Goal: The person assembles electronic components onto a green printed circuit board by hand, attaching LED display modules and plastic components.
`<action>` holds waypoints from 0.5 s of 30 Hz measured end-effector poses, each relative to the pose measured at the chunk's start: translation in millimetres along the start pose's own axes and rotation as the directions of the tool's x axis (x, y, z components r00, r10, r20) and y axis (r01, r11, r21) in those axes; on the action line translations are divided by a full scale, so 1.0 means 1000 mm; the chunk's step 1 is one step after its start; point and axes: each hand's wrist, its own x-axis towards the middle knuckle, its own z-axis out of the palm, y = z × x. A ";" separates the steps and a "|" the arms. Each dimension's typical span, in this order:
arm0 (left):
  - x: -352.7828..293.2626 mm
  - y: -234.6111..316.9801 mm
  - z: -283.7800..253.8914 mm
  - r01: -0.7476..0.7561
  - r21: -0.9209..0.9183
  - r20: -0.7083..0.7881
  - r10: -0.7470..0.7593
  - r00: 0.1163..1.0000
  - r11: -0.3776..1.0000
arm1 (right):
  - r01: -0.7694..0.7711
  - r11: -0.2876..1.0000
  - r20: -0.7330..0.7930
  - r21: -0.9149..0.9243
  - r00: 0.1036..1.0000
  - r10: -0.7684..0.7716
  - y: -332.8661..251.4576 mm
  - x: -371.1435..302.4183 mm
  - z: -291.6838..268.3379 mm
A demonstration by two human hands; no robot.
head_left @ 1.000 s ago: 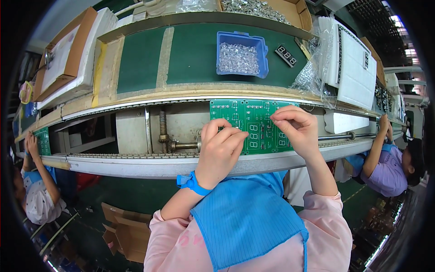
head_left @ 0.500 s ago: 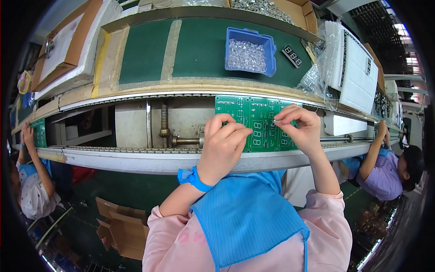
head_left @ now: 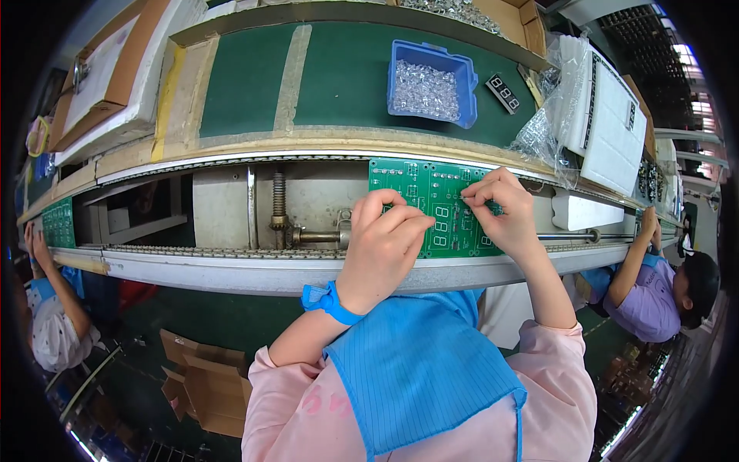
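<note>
A green circuit board (head_left: 435,202) lies across the conveyor rails in front of me. My left hand (head_left: 382,246) rests curled on the board's lower left part, with a blue wrist strap (head_left: 327,300) on the wrist. My right hand (head_left: 502,212) pinches at the board's upper right area; whether a small part is between the fingertips I cannot tell. On the green shelf behind stand a blue bin (head_left: 431,83) of small clear parts and a black digit display (head_left: 506,92).
White foam trays in plastic (head_left: 608,123) sit at the right, cardboard boxes (head_left: 100,73) at the left. Other workers sit at the left (head_left: 46,308) and the right (head_left: 654,292). Another green board (head_left: 58,222) lies on the line at the left. Cardboard boxes (head_left: 204,381) lie on the floor.
Both hands stay on the board with only slight finger movement. The view has tilted a little, so the board and the bin sit lower in the picture.
</note>
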 end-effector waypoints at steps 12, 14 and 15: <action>-0.001 -0.002 0.001 0.014 -0.012 0.006 -0.014 1.000 1.000 | 0.055 0.998 0.011 -0.014 0.998 -0.055 0.000 0.004 0.005; -0.001 -0.002 0.001 0.014 -0.010 0.005 -0.014 1.000 1.000 | 0.074 0.997 0.023 -0.038 0.997 -0.073 0.000 0.004 0.006; -0.001 -0.002 0.000 0.014 -0.008 0.004 -0.013 1.000 1.000 | 0.092 0.994 0.034 -0.061 0.995 -0.090 -0.001 0.004 0.006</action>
